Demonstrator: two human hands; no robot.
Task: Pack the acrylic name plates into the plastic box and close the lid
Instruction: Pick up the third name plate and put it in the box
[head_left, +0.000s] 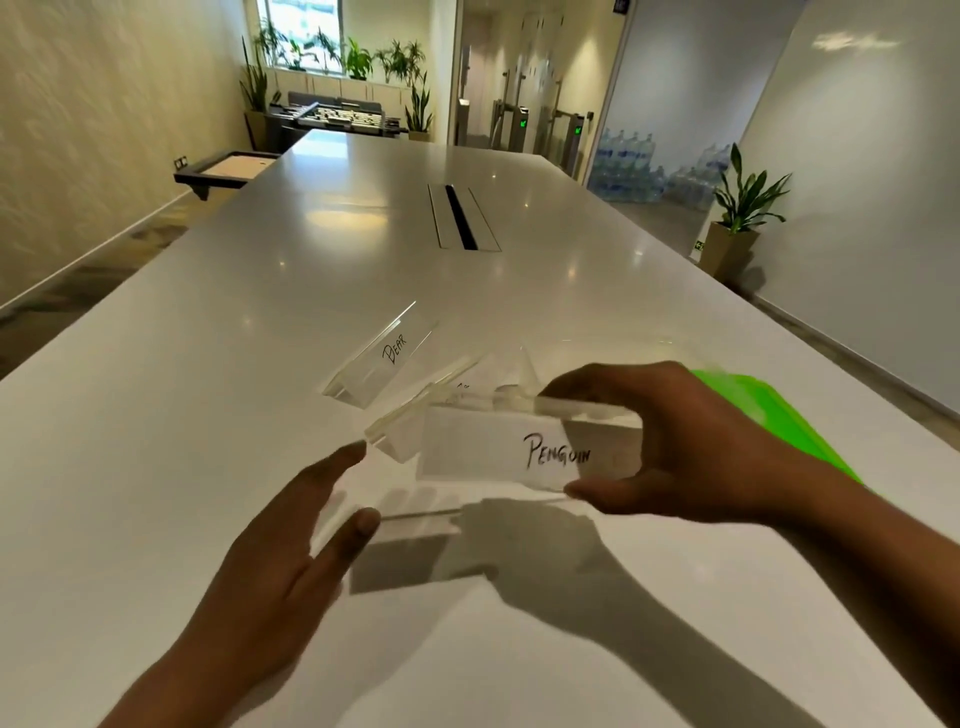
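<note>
Left hand (270, 561) spread; PENGUIN plate (498, 452) in right grip (670, 441).

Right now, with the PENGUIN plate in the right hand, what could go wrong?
1. The right hand pinches the PENGUIN plate only at one end, so it may tilt or slip.
2. A middle plate and the BEAR plate lie close behind; a swing could knock them.
3. The left hand is open beside the clear box, whose walls are hard to see.
</note>
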